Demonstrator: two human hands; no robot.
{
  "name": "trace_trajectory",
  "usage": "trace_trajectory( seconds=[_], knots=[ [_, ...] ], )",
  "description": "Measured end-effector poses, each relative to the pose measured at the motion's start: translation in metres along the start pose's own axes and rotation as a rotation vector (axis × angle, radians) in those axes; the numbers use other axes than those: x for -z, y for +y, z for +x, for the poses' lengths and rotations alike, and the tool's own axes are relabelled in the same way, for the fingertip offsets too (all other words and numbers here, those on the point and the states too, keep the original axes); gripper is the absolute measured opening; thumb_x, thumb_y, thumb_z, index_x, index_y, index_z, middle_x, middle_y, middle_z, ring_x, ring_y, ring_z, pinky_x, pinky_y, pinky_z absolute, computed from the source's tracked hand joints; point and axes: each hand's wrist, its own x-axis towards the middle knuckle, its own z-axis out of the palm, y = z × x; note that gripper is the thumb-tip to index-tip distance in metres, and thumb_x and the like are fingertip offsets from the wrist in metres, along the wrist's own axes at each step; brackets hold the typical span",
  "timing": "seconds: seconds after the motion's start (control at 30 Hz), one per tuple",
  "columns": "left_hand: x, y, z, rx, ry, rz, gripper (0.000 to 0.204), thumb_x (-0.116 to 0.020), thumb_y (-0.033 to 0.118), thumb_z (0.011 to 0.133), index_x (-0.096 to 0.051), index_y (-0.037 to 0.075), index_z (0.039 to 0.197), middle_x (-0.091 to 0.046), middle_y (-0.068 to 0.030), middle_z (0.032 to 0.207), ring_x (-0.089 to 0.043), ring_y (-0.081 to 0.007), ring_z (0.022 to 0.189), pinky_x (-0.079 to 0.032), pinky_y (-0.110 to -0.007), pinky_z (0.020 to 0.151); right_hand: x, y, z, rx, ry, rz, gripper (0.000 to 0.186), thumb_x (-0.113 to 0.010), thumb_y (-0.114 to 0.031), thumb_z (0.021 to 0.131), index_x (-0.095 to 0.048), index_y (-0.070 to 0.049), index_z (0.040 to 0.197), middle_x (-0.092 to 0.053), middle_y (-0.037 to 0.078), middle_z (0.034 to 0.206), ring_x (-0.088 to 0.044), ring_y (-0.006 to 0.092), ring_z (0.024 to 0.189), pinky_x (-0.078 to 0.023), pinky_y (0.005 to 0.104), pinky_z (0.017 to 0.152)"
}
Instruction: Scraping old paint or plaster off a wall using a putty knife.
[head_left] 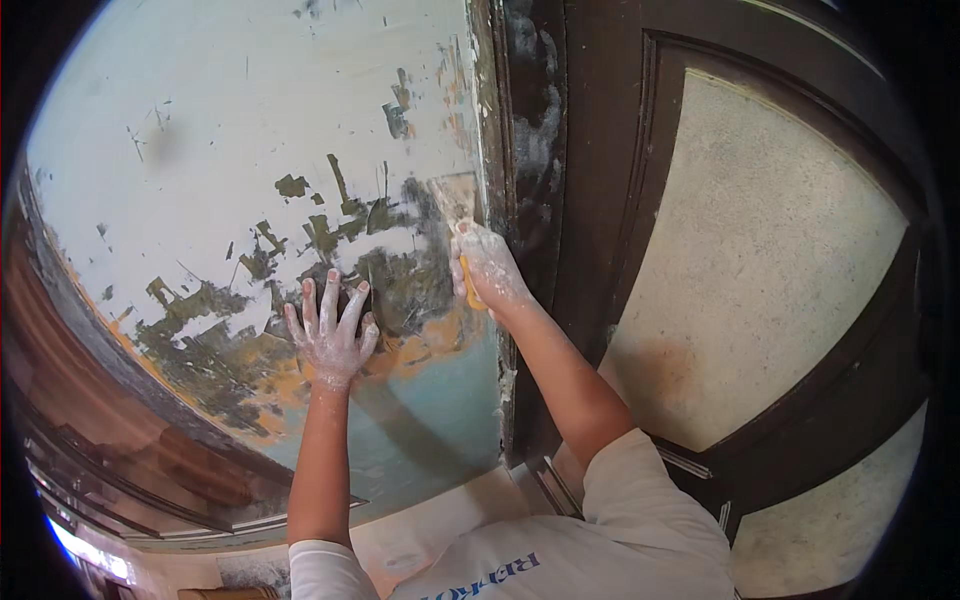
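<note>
A wall (240,100) with peeling white paint shows dark green-grey, orange and pale blue patches. My left hand (331,325), dusted white, lies against it with fingers spread, over a scraped dark patch. Higher and to the right, my right hand (483,268) grips the yellow handle of a putty knife (455,195). Its wide blade rests on the wall just left of the dark door frame, at the right end of the scraped band. Part of the handle is hidden by my fingers.
A dark door frame (536,120) runs beside the wall, and a brown door (610,120) with pale speckled panels (760,230) fills the right. A reddish-brown wooden structure (120,460) borders the lower left. My body, in a white T-shirt, is at the bottom.
</note>
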Motion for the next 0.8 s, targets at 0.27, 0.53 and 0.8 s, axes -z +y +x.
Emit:
trace_trajectory(
  seconds=[0.27, 0.53, 0.8],
  knots=[
    [0.015, -0.003, 0.0, -0.044, -0.088, -0.117, 0.049, -0.062, 0.031, 0.075, -0.06, 0.031, 0.124, -0.038, -0.0047, 0.147, -0.023, -0.0329, 0.141, -0.009, -0.059, 0.112, -0.022, -0.027, 0.007, -0.04, 0.041, 0.072, 0.028, -0.047, -0.033, 0.097, -0.048, -0.01, 0.082, -0.044, -0.001, 0.062, -0.045, 0.01, 0.05, -0.038, 0.0258, 0.042],
    [0.064, 0.016, -0.011, 0.282, -0.318, -0.997, 0.041, -0.051, 0.02, 0.088, -0.051, 0.001, 0.124, -0.055, -0.0201, 0.123, -0.053, -0.0361, 0.114, -0.04, -0.041, 0.098, -0.071, 0.051, -0.044, 0.303, -0.237, -0.371, 0.027, -0.047, -0.022, 0.094, -0.062, 0.0, 0.091, -0.059, 0.015, 0.085, -0.056, 0.0293, 0.08, -0.045, 0.039, 0.079],
    [0.084, -0.016, -0.051, 0.665, -0.293, -1.393, 0.034, -0.044, 0.022, 0.097, -0.051, -0.003, 0.12, -0.061, -0.0166, 0.113, -0.057, -0.0239, 0.106, -0.042, -0.034, 0.092, -0.142, 0.06, -0.076, 0.507, -0.193, -0.869, 0.02, -0.054, -0.017, 0.087, -0.064, -0.004, 0.098, -0.055, 0.015, 0.11, -0.047, 0.0318, 0.104, -0.036, 0.0414, 0.092]
  ],
)
